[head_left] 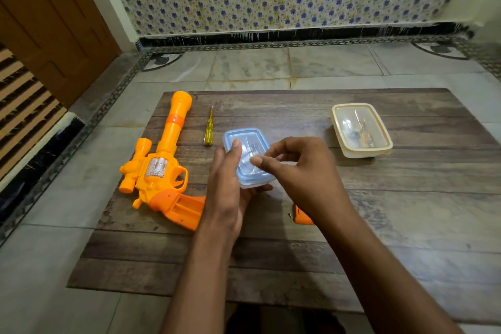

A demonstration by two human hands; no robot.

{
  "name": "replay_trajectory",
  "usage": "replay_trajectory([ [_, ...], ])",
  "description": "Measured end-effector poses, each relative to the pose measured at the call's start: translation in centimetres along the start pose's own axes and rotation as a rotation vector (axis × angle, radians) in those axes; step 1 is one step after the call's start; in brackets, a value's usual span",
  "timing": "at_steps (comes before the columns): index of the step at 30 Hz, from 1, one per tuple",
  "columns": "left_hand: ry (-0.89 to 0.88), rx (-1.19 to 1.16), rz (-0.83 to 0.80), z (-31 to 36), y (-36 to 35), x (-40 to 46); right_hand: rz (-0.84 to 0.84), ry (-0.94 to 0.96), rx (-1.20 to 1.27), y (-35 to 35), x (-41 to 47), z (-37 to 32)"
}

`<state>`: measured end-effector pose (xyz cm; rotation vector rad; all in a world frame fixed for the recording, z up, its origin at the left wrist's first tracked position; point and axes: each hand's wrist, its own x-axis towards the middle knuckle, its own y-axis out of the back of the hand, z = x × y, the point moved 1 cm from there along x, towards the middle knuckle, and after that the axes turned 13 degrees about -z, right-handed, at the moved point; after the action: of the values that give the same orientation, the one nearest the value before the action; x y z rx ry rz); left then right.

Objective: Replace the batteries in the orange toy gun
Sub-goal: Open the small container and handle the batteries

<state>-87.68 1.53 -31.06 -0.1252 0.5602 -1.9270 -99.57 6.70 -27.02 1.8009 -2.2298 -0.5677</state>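
Observation:
The orange toy gun (162,163) lies on the left of the wooden board (379,211), barrel pointing away, its grip showing an open battery bay. My left hand (227,190) holds a small blue-lidded clear box (248,154) from the left and beneath. Over the box's near right corner hovers my right hand (301,171), its fingertips pinched at the lid's edge. An orange battery cover (302,215) lies on the board, partly hidden under my right wrist. A yellow-handled screwdriver (208,129) rests beside the gun's barrel.
A cream-lidded clear box (362,129) with small items inside stands at the board's far right. The board lies on a tiled floor. A brown door is at the far left, a patterned cloth along the back wall.

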Motion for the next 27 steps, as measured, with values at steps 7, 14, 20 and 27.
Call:
replay_trajectory([
  [7,-0.072,0.289,0.062,-1.0,-0.9,-0.5,0.094,0.016,0.029,0.0,0.4,0.9],
  [14,-0.073,0.202,0.09,-1.0,-1.0,-0.1,0.053,0.004,0.038,1.0,0.8,1.3],
  [20,-0.045,0.116,0.097,-0.9,-0.5,0.3,0.015,-0.02,0.04,1.1,1.0,1.4],
  [27,-0.17,0.199,0.239,-0.6,-1.4,-0.3,-0.02,-0.024,0.097,0.9,0.9,1.2],
])
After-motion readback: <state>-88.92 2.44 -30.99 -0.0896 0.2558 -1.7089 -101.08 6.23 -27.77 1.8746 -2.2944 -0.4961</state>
